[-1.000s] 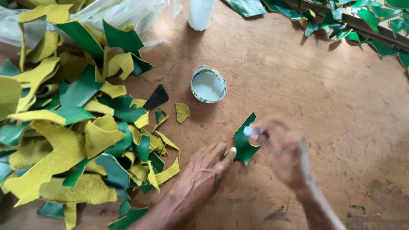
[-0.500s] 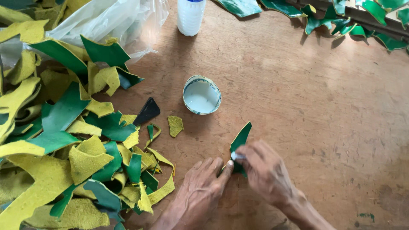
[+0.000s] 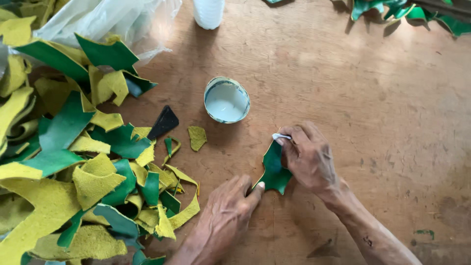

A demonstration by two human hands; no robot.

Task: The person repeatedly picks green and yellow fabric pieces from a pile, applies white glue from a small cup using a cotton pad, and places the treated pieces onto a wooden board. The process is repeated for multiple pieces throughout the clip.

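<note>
A green leaf-shaped leather piece (image 3: 274, 169) lies flat on the wooden table (image 3: 353, 88). My left hand (image 3: 228, 213) presses its lower left edge with a fingertip. My right hand (image 3: 309, 157) rests over the piece's right side and pinches a small white applicator (image 3: 280, 136) at the piece's upper tip. A small round cup of white glue (image 3: 226, 100) stands just beyond the piece, up and to the left.
A big heap of green and yellow leather scraps (image 3: 73, 162) fills the left side. One dark scrap (image 3: 164, 121) and one small yellow scrap (image 3: 197, 137) lie near the cup. A white bottle (image 3: 208, 12) and a clear plastic bag (image 3: 108, 19) sit at the far edge. More green pieces (image 3: 407, 12) lie top right.
The view has shifted so everything sits lower and further right. My right hand turned the green piece flatter on the table and brought the white applicator to its upper tip. My left hand stays at its edge.
</note>
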